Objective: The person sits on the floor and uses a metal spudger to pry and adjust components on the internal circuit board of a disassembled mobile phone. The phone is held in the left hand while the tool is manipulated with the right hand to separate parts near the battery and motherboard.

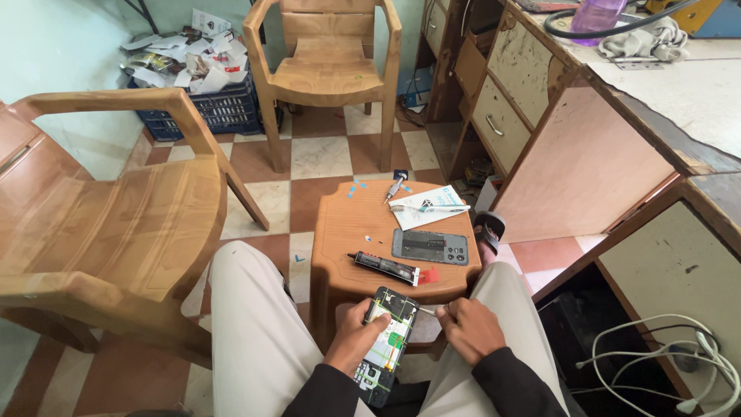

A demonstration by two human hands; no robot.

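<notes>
Head view. The left hand [356,338] clasps an opened phone [388,340], circuitry upward, over the lap just beyond the near edge of a small brown stool [347,232]. The right hand [469,330] pinches a thin tool [427,310], its tip at the phone's upper right corner. On the stool: a black glue tube [384,267] near the front edge, a phone back cover [430,246] toward the right edge, and tweezers [394,188] and a white card [427,207] at the far right corner.

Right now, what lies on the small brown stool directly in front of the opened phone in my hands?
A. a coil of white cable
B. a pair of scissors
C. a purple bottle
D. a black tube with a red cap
D: the black tube with a red cap lies on the stool, just beyond the opened phone gripped by the left hand.
</notes>
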